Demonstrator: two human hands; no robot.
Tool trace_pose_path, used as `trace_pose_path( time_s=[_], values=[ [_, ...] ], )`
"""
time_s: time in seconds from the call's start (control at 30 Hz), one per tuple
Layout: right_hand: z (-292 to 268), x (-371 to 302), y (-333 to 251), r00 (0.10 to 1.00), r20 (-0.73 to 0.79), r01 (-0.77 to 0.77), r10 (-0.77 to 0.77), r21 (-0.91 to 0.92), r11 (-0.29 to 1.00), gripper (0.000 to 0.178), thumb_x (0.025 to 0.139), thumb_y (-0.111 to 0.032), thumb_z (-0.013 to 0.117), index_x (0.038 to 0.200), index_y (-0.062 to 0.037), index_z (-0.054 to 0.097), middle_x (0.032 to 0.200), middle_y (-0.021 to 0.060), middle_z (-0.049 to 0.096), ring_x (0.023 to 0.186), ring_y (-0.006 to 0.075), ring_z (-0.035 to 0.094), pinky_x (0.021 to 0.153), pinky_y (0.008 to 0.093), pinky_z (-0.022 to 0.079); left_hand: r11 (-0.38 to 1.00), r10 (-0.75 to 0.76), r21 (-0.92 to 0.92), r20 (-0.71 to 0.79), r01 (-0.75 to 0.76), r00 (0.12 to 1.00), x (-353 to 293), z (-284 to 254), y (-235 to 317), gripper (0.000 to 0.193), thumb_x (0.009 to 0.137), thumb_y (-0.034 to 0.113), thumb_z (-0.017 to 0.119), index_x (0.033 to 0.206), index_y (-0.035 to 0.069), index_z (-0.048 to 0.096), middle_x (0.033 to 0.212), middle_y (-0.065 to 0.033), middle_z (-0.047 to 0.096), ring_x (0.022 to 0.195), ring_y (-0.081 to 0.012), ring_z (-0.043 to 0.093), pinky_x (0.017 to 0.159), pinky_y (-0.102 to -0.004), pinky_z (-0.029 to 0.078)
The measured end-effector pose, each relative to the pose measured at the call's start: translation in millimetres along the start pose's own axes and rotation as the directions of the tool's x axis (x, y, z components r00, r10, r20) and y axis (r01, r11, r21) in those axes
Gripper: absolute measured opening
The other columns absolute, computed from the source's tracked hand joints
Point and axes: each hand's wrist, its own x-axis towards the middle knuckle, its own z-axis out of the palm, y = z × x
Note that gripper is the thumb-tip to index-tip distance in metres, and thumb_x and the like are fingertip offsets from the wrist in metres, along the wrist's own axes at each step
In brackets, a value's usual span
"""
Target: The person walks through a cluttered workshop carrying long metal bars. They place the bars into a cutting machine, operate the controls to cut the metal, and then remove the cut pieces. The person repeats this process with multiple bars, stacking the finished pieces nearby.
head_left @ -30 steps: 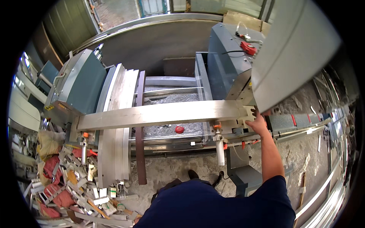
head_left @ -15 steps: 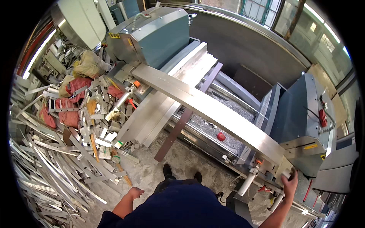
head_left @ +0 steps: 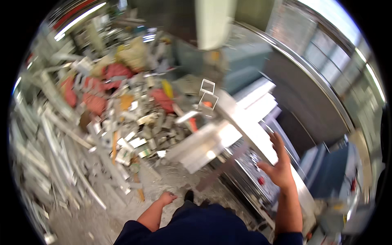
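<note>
My right hand is raised over the long silver metal bar, fingers spread and nothing in it. Whether it touches the bar I cannot tell. My left hand hangs low near my body, empty, its fingers loosely bent and somewhat blurred. The bar lies across the saw machine between its two blue-grey heads. By the bar's far left end shows a thin, see-through metal outline with two square openings; an orange-topped clamp is visible through it.
A heap of metal offcuts with red and yellowish sacks covers the left side. Long metal strips lie at far left. A red knob sits on the chip-covered bed. A brown strip juts toward me.
My view has swung left and blurred. My right hand has left the clamp area at the right head and come up over the bar. The two-opening outline now shows by the bar's left end.
</note>
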Motion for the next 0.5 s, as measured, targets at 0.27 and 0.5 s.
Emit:
trace_pose_path(
  time_s=[0.27, 0.5],
  values=[
    [90, 95, 80, 0.978, 0.14, -0.135, 0.157, -0.153, 0.979, 0.073, 0.072, -0.003, 0.075, 0.136, -0.0012, 0.043, 0.129, 0.0191, 0.054, 0.113, 0.0303, 0.055, 0.093, 0.0396, 0.046, 0.915, -0.332, 0.17, -0.199, 0.367, 0.922, -48, -60, -143, 0.06, 0.079, 0.054, 0.061, 0.084, -0.005, 0.069, 0.083, -0.0206, 0.068, 0.08, -0.0369, 0.065, 0.079, -0.041, 0.05],
    [133, 282, 171, 0.987, 0.132, 0.123, -0.086, -0.303, 0.945, 0.065, 0.076, -0.02, 0.075, 0.131, 0.0014, 0.046, 0.12, 0.0242, 0.058, 0.107, 0.0372, 0.057, 0.09, 0.0419, 0.046, 0.722, -0.676, -0.445, -0.29, 0.53, 0.677, -141, -29, -171, 0.052, 0.077, 0.048, 0.064, 0.078, -0.003, 0.071, 0.074, -0.017, 0.069, 0.07, -0.0264, 0.068, 0.073, -0.0367, 0.052]
  ],
)
